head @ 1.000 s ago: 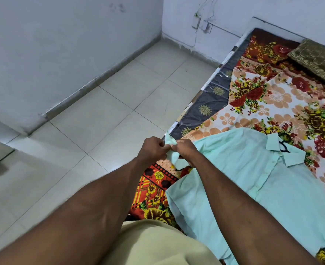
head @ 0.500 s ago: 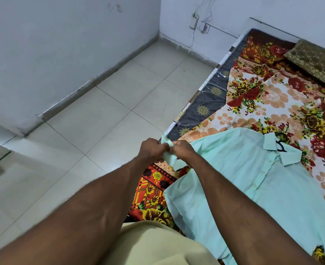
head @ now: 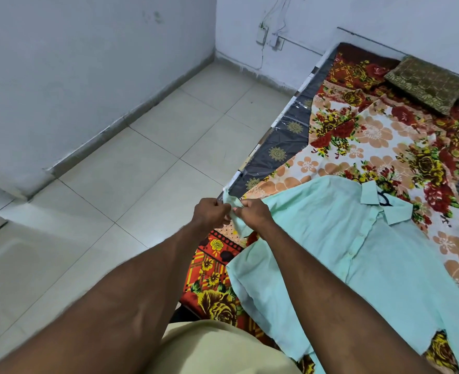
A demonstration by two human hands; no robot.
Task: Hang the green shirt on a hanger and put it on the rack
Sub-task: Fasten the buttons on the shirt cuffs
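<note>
The pale green shirt [head: 357,247] lies flat on the flowered bed, buttoned front up, collar toward the far right. A dark hanger hook [head: 384,198] pokes out at the collar; the rest of the hanger is hidden under the cloth. My left hand [head: 209,215] and my right hand [head: 252,215] meet at the bed's left edge. Both pinch the cuff end of the shirt's sleeve [head: 235,211], which is lifted a little off the bed. No rack is in view.
The bed [head: 277,151] carries a floral sheet [head: 371,136] and a brown-gold pillow [head: 425,83] at the far end. Tiled floor [head: 115,211] spreads to the left, bounded by white walls. A wall socket with wires [head: 262,36] sits near the corner.
My hands stay at the sleeve cuff, fingers shifting slightly on it. The view has drifted a little; the shirt body has not moved.
</note>
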